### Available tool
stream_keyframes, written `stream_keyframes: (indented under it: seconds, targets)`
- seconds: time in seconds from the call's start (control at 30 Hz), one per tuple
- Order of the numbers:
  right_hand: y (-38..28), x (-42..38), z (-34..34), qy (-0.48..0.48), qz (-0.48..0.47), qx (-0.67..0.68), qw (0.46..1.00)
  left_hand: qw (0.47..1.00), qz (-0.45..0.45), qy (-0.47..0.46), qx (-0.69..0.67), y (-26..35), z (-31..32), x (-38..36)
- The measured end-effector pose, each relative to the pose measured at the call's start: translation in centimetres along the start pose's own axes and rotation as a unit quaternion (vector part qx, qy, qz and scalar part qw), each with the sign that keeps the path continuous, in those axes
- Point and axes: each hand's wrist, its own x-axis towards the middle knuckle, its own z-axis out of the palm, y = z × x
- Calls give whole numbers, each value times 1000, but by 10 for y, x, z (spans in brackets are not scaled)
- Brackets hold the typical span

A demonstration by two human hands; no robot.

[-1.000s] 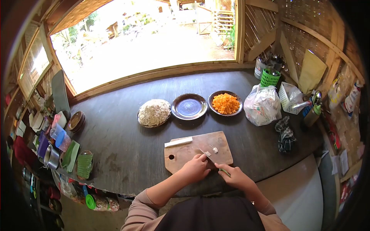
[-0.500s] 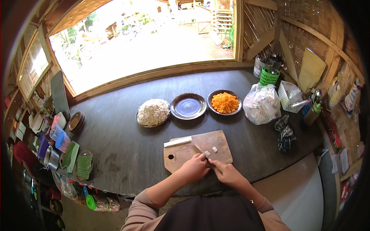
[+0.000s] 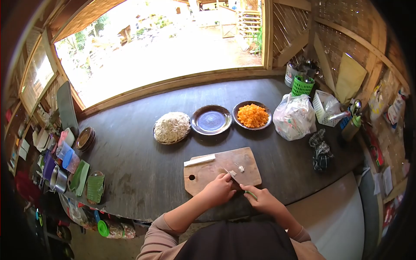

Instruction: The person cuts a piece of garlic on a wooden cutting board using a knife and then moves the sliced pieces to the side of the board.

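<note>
My right hand is closed around the green handle of a knife, whose thin blade points up and left over the wooden cutting board. My left hand rests on the board's near part, fingers curled together; what lies beneath them is hidden. Right at its fingertips is a small cut white piece, close to the blade. Another little heap of white bits lies just beyond. Along the board's far left edge lies a long pale white strip, touched by neither hand.
Behind the board stand a plate of white shreds, a bare dark plate and a plate of orange chopped food. To their right are a white plastic bag and a dark cloth. Leaf pieces and containers line the left.
My right hand has drawn the knife back, right and slightly nearer to me, away from the white strip. My left hand has stayed almost in place.
</note>
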Motion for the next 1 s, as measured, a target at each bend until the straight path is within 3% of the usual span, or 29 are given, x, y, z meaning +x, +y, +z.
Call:
stream_keyframes:
  seconds: [0.27, 0.4, 0.47, 0.6, 0.67, 0.7, 0.77, 1.0]
  targets:
    - [9, 21, 14, 27, -61, -17, 998, 999, 30, -23, 40, -4, 6, 1]
    - [7, 13, 4, 11, -53, -17, 998, 999, 3, -21, 40, 0, 3, 0]
    - [0, 5, -3, -3, -6, -11, 1000, 1000, -9, 12, 24, 0, 7, -1]
    - [0, -4, -4, 7, -21, -4, 1000, 999, 1, 19, 28, 0, 6, -1]
    - [-12, -7, -9, -34, 65, -9, 997, 999, 6, 15, 39, -2, 8, 0]
    - [-9, -7, -8, -33, 65, -8, 997, 999, 7, 15, 39, -2, 8, 0]
    - [2, -6, -4, 2, -7, 9, 1000, 1000, 2, 16, 23, -3, 9, 0]
    - [2, 15, 9, 5, -19, -12, 1000, 1000, 13, 1, 21, -4, 9, 1]
